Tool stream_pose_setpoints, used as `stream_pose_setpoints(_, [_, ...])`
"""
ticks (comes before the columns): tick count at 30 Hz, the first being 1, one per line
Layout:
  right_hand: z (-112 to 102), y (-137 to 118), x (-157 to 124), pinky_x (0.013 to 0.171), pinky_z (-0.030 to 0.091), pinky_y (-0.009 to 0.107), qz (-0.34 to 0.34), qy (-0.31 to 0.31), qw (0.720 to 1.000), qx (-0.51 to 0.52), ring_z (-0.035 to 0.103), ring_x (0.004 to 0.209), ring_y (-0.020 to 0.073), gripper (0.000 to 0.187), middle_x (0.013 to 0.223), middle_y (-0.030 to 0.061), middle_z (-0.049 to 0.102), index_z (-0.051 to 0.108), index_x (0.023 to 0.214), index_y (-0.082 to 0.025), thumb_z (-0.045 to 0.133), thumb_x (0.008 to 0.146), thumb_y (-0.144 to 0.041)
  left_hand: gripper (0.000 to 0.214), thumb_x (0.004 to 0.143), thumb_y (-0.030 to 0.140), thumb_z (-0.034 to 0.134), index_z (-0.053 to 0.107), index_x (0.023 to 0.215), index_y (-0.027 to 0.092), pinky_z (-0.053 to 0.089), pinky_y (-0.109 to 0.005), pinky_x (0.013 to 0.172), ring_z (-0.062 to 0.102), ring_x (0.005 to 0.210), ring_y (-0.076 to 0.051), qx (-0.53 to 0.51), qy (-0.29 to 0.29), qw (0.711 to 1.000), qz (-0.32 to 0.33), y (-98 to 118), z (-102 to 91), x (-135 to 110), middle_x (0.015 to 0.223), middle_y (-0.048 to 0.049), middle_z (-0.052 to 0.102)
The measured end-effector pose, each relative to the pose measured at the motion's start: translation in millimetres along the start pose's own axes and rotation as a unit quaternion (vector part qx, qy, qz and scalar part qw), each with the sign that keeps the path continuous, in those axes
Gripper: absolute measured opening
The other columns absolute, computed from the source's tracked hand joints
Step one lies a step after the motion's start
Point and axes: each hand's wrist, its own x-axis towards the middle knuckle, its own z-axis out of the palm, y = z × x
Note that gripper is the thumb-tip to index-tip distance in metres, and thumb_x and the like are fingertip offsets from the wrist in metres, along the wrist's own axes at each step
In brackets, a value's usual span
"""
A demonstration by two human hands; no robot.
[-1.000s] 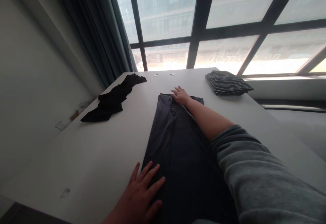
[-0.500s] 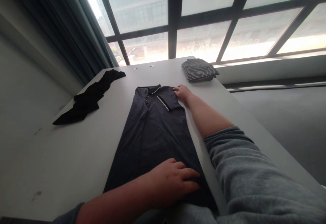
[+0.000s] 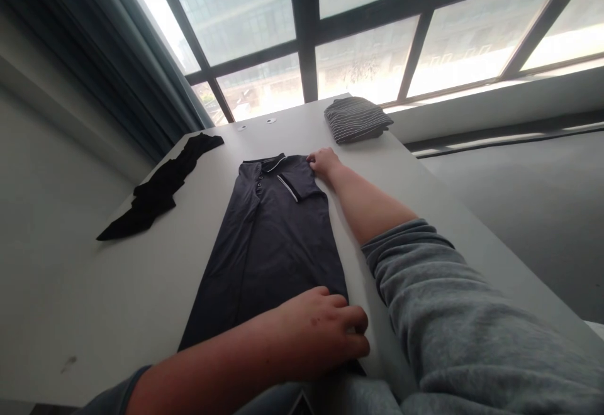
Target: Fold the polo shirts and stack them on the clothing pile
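Note:
A dark grey polo shirt (image 3: 278,239) lies lengthwise on the white table, its collar toward the window. One short sleeve, edged in black and white, is folded inward over the body. My left hand (image 3: 333,330) reaches across the lower part of the shirt, fingers curled closed on its right edge near the hem. At the far right shoulder, my right hand (image 3: 324,162) pinches the cloth between thumb and fingers. My left forearm hides part of the hem.
A folded striped garment (image 3: 357,121) sits at the table's far right corner. Black crumpled cloth (image 3: 160,188) lies along the left side. Beyond the table (image 3: 127,289) stand a large window and a dark curtain (image 3: 117,44).
My left hand's fingers have gone from spread over the shirt to curled on its right edge. My right hand stays at the shoulder, its grip closer. The view has shifted slightly.

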Motion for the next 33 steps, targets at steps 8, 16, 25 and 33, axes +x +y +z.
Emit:
stream_pose_setpoints(8, [-5,1,-1,0.105,0.047,0.024,-0.054,0.035,0.998,0.026,0.070,0.112,0.0208,0.048,0.123,0.0076,0.076,0.080,0.123,-0.019,0.062,0.079,-0.010,0.007,0.098,0.018,0.059,0.054,0.094,0.021,0.032,-0.035,0.066,0.050,0.072,-0.017,0.038,0.082,0.993,-0.070,9,0.3,-34,0.087,0.0005,0.061])
stream_pose_setpoints(16, [-11,-10,-7,0.106,0.047,0.030,-0.055,0.098,0.993,0.046,0.068,0.111,0.0250,0.042,0.119,0.0128,0.075,0.080,0.120,-0.012,0.057,0.085,-0.013,0.013,0.100,0.008,0.052,0.058,0.100,0.019,0.034,-0.031,0.073,0.052,0.075,-0.012,0.001,0.216,0.970,-0.112,21,-8.8,-91,0.099,-0.0001,0.067])
stream_pose_setpoints(25, [-22,-57,21,0.108,0.043,0.040,-0.133,0.153,0.975,0.095,0.057,0.111,0.0280,0.035,0.119,0.0143,0.069,0.080,0.118,-0.013,0.054,0.095,-0.017,0.017,0.101,0.005,0.047,0.058,0.095,0.017,0.036,-0.029,0.071,0.054,0.074,-0.013,0.000,0.235,0.956,-0.175,32,-12.1,-140,0.093,-0.0022,0.067])
stream_pose_setpoints(33, [-1,-104,24,0.105,0.044,0.045,-0.149,0.043,0.988,0.019,0.051,0.123,0.0327,0.039,0.133,0.0159,0.061,0.071,0.134,-0.022,0.050,0.101,-0.023,0.026,0.092,-0.002,0.043,0.056,0.096,0.021,0.040,-0.025,0.072,0.055,0.076,-0.013,-0.020,0.204,0.936,-0.285,21,26.4,-179,0.095,0.0000,0.066])
